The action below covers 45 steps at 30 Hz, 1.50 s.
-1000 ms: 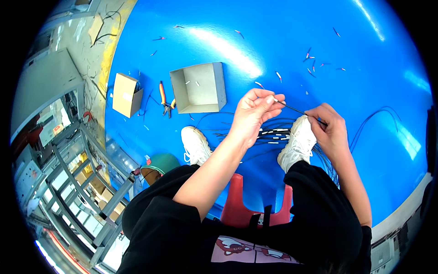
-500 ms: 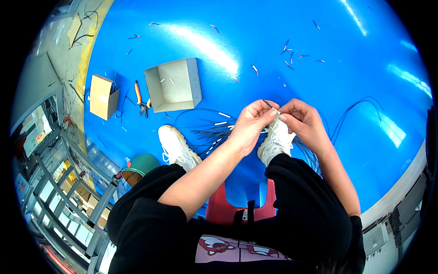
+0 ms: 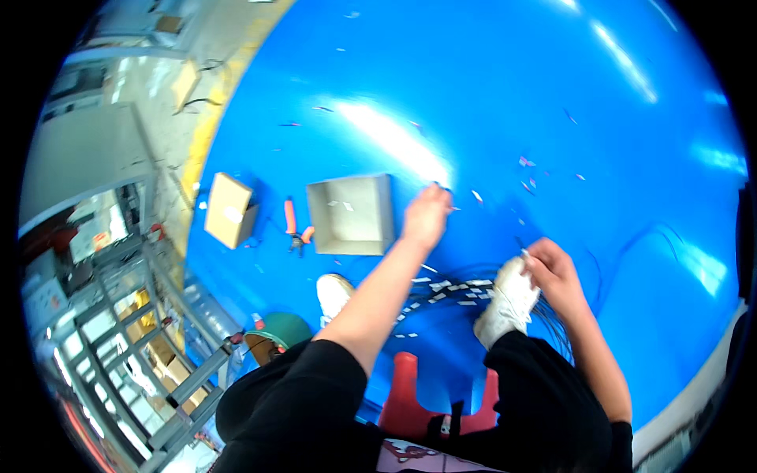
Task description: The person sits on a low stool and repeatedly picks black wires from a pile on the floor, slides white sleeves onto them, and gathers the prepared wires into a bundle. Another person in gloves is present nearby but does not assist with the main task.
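My right hand [image 3: 553, 272] is closed in a pinch above my right shoe, gripping a thin black cable [image 3: 520, 241] whose dark end pokes out past the fingertips. Farther forward, my left hand [image 3: 427, 218] is stretched low over the blue floor, right of the open grey box [image 3: 389, 217]. Motion smears its fingers, so whether they hold anything is unclear. A small cable scrap [image 3: 456, 209] lies beside them. Between my feet spreads a bundle of black cables [image 3: 449, 293] with white sleeves, partly hidden by my right shoe [image 3: 507, 306].
Orange-handled pliers [image 3: 296, 229] lie between the grey box and a small cardboard box [image 3: 229, 211]. Several cable scraps [image 3: 527, 162] dot the floor ahead. A green bucket [image 3: 290, 329] stands by my left leg, near a metal rack [image 3: 185, 386]. Below me is a red stool [image 3: 404, 394].
My hands have parted: the left has left the cable and reached toward the floor near the grey box. The right still holds the cable. The whole view has shifted.
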Motion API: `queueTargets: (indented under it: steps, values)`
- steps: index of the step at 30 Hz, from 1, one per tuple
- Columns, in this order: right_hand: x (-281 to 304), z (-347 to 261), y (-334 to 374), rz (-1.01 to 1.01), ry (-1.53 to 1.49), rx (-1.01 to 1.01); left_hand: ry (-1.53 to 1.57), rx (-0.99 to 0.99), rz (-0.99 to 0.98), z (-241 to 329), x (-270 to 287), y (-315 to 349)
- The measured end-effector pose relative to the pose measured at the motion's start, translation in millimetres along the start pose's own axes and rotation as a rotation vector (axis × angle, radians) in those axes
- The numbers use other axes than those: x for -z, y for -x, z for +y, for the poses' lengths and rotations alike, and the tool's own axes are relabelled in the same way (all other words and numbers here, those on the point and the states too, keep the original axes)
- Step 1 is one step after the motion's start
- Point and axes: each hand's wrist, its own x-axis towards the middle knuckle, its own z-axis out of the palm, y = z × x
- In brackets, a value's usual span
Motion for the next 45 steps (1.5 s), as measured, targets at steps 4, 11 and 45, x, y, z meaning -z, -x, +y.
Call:
queueTargets:
  steps: [4,11,45]
  values:
    - [10.4,-0.1,5.5,0.099,0.017,-0.008,0.361,0.133,0.002,38.7,10.1,-3.6]
    - [3.3,-11.1,-5.3,0.197,0.354,0.204,0.941,0.082,-0.067,109.8,45.6,30.2]
    - [4.4,-15.7,4.3,0.29,0.138,0.096,1.703,0.452,0.215,110.7,54.2,49.7]
